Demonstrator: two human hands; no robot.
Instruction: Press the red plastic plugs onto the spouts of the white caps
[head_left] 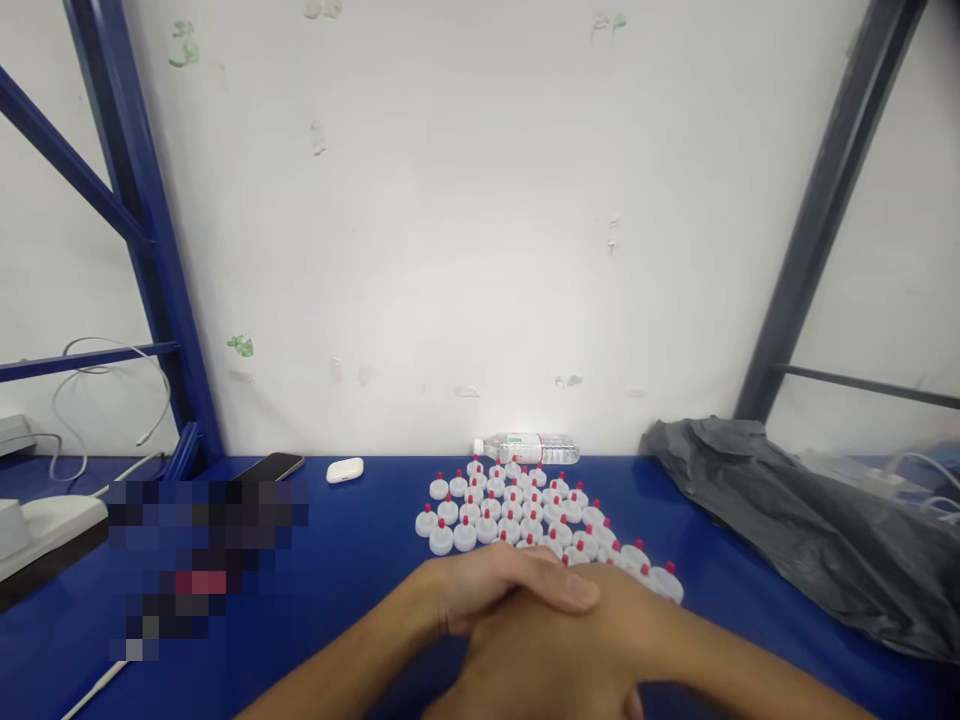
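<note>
My left hand [501, 582] is wrapped over my right hand [551, 650], its thumb lying across the back of it. A fingertip shows below the right wrist, so the left fingers seem to curl around underneath. The right hand's own fingers are hidden or cut off by the lower edge of the view. Just beyond both hands stand many white round caps [465, 533] with red tips, grouped closely on the blue table [360, 560]. The nearest caps are partly covered by the hands.
A clear water bottle [529, 448] lies against the wall behind the caps. Farther left are a white earbud case [345, 470], a phone [281, 466] and a white power strip [56, 525] with cables. A black plastic bag [780, 530] spreads over the right side.
</note>
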